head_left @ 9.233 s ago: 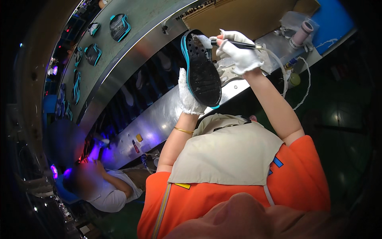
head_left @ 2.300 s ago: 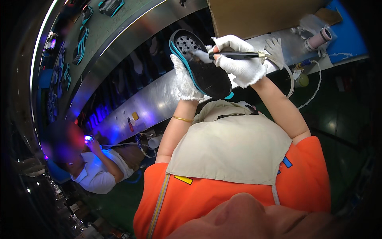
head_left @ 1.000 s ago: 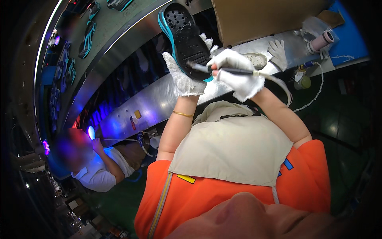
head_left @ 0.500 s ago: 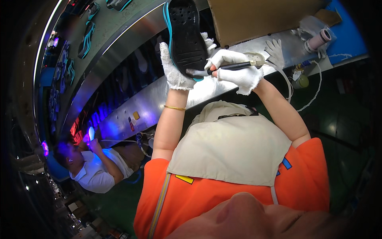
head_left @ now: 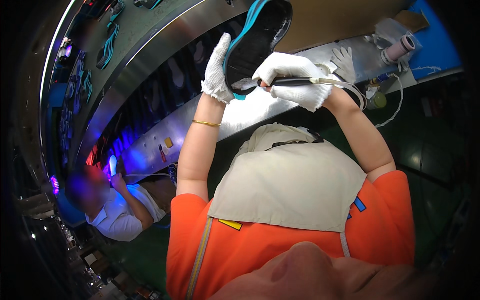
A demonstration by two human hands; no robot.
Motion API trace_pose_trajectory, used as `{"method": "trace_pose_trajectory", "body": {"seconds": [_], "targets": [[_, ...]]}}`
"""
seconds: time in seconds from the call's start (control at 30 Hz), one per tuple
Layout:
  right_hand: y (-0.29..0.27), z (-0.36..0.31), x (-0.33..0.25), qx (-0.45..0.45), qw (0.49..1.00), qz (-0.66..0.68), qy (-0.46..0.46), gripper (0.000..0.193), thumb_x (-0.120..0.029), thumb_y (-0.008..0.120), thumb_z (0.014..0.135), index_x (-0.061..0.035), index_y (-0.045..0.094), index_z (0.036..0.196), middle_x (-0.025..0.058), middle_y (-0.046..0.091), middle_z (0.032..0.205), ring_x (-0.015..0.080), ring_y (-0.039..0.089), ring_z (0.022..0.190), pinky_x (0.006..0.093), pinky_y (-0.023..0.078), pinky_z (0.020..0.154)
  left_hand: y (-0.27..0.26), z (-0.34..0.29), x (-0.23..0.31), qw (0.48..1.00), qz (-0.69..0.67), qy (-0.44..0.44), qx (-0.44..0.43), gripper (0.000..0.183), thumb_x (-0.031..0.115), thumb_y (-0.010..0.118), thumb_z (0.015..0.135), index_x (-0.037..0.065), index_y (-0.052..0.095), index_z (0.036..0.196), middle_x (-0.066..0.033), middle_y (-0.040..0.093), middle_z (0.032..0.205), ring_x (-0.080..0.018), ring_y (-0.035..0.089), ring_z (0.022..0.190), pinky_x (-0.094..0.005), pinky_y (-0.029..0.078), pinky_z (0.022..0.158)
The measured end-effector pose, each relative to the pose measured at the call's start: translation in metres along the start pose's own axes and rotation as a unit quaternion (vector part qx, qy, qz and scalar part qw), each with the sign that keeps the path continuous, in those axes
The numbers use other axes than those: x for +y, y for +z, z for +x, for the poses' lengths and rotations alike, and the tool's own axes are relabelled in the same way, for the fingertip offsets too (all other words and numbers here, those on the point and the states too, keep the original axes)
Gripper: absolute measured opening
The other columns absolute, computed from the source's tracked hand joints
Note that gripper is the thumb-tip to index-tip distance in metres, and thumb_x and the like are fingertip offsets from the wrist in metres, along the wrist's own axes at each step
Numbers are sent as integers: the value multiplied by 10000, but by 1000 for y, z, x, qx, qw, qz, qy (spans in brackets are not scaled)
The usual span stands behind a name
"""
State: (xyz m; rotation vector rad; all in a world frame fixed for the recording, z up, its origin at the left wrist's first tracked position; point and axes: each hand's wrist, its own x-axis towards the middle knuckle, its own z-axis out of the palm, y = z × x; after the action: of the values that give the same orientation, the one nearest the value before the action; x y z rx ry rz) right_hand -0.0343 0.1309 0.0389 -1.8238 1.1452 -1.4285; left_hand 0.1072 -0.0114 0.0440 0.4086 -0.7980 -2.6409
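A black shoe sole with a turquoise edge is held up over the bench, tilted, heel end toward me. My gloved left hand grips it from the left side; the thumb shows, while the fingers are hidden behind the sole. In my gloved right hand is a brush with a dark handle and a pale hose at its back end. The brush's bristles touch the heel part of the sole, where a whitish wet-looking smear shows. Bare fingertips stick out of the right glove around the handle.
A metal bench runs under my hands, with a curved conveyor carrying soles beyond it. At the right are a loose white glove, a pink tumbler and a cardboard sheet. A co-worker sits at the left holding a glowing sole.
The sole has tilted over, its top end swinging right, and my left hand has moved up and left with it. The right hand and brush stay at the heel, the brush handle now more level.
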Motion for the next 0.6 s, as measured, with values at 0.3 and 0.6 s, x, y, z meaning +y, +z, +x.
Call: {"method": "trace_pose_trajectory", "body": {"seconds": [0.3, 0.6], "targets": [[-16, 16, -9, -162, 959, -33, 232, 148, -36, 646, 675, -38, 672, 822, 68, 662, 902, 174, 642, 832, 280, 517, 779, -4, 6, -1, 973, 179, -91, 114, 355, 365, 606, 892, 30, 666, 994, -117, 686, 930, -199, 654, 779, -315, 557, 708], [-26, 9, -18, -144, 954, -134, 225, 175, -74, 658, 690, -131, 713, 846, 34, 678, 800, 162, 627, 722, 276, 520, 670, -1, 10, -3, 944, 271, -151, 112, 420, 434, 607, 874, 27, 660, 960, -122, 677, 864, -188, 649, 703, -302, 566, 642]]}}
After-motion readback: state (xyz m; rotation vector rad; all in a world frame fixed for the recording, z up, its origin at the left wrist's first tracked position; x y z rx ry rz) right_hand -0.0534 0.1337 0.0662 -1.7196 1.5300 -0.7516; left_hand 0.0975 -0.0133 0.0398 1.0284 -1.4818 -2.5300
